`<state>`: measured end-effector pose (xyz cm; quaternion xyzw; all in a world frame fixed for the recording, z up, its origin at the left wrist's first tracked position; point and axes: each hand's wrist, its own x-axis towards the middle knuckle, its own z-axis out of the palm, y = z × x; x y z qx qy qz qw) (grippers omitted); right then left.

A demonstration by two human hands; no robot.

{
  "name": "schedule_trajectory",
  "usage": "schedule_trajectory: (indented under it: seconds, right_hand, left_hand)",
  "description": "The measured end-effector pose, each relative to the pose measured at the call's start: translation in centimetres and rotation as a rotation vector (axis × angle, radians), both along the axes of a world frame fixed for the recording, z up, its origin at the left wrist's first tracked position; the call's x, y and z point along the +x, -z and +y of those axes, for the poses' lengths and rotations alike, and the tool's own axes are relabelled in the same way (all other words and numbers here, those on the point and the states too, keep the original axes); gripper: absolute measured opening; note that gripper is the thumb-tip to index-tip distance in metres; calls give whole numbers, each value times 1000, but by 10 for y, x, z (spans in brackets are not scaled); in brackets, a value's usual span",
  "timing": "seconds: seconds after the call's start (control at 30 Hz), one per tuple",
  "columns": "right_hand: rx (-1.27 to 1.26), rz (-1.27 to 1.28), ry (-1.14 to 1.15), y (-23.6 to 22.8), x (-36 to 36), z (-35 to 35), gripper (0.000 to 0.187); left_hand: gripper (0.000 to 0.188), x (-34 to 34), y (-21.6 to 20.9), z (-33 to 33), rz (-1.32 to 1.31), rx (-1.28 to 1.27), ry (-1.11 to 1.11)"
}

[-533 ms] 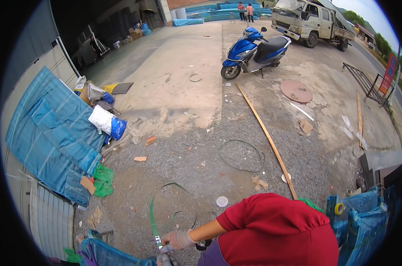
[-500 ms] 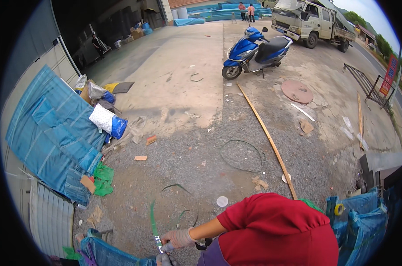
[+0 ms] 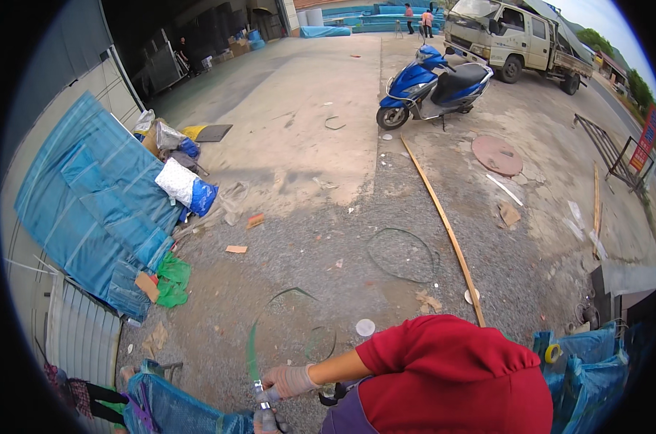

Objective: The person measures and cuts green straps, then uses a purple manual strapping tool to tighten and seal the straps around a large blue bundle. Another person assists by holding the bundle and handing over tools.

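Note:
A green strapping band [image 3: 252,351] curves up from my hands over the gravel. A small shiny metal clip [image 3: 259,388] sits on its lower end. My right hand [image 3: 288,381], in a grey glove with the forearm bare, closes its fingers on the band beside the clip. At the lower edge my left hand [image 3: 268,422], also grey-gloved, pinches the band's end just below; the frame cuts off most of this hand. My red sleeve [image 3: 451,369] fills the lower middle right. Left of my hands lies a blue-wrapped bundle [image 3: 183,406].
A long wooden strip [image 3: 443,224] crosses the ground ahead. A loop of dark strapping [image 3: 402,254] lies beside it. Farther off stand a blue scooter [image 3: 436,87] and a truck [image 3: 516,40]. Blue-wrapped panels [image 3: 96,195] lean at left; another person [image 3: 89,394] is at lower left.
The scene has shifted slightly right in view. The band now bows in a wider arc from my hands. More of the person at lower left has come into sight. Both hands keep their hold.

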<state>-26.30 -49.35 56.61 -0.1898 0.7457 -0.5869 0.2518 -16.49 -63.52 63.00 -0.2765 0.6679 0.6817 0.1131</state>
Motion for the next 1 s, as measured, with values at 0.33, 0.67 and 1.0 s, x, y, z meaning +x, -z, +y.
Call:
schedule_trajectory:
  seconds: [0.33, 0.67, 1.0]
  right_hand:
    - [-171, -207, -57, -5, 8, -13, 33]
    - [-215, -493, -239, 25, -15, -22, 24]
    - [-115, 228, 17, -43, -58, 18, 13]
  left_hand:
    - [24, 13, 8, -4, 113, -151, -68]
    - [14, -3, 21, -34, 173, 114, -177]
    - [16, 2, -16, -62, 124, 134, -175]
